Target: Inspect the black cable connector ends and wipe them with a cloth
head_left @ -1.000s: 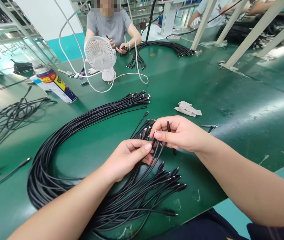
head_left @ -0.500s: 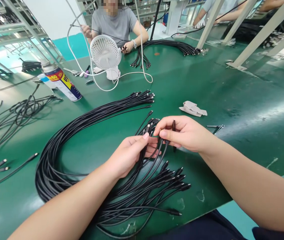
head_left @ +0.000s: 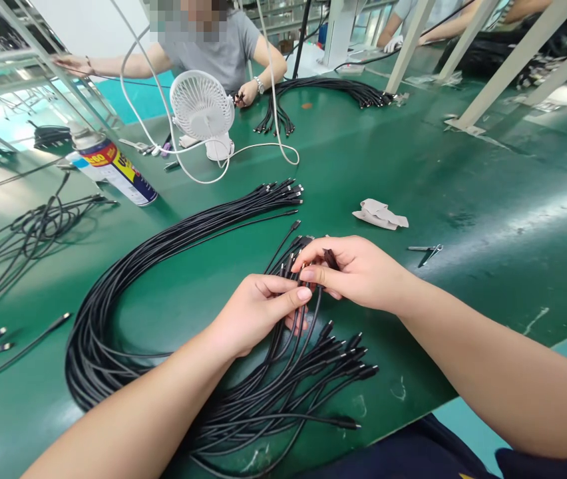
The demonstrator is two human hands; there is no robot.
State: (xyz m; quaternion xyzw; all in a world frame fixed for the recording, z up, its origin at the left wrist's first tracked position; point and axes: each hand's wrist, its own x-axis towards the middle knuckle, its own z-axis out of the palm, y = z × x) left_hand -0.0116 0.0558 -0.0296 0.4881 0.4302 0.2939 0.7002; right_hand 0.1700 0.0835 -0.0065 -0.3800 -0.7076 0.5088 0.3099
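A thick bundle of black cables [head_left: 108,286] curves across the green table, its near connector ends [head_left: 348,356] fanned out below my hands. My left hand [head_left: 263,306] is closed around several of these cables just under their plugs, thumb pressed on top. Right beside it, my right hand [head_left: 346,266] pinches cable ends between thumb and forefinger. A small dark piece [head_left: 331,258] sticks up among the right hand's fingers; its kind is unclear. The plugs between the two hands are partly hidden by the fingers.
Crumpled pale paper [head_left: 380,214] and small nail clippers [head_left: 428,253] lie to the right. A white fan [head_left: 202,106] and a spray can [head_left: 114,169] stand farther back. Loose cables [head_left: 38,219] lie at left. Across the table a person [head_left: 213,50] handles other cables [head_left: 333,85].
My left thumb has shifted onto the cables nearer my right hand, and the right hand has moved slightly left. The person opposite has stretched one arm out to the left.
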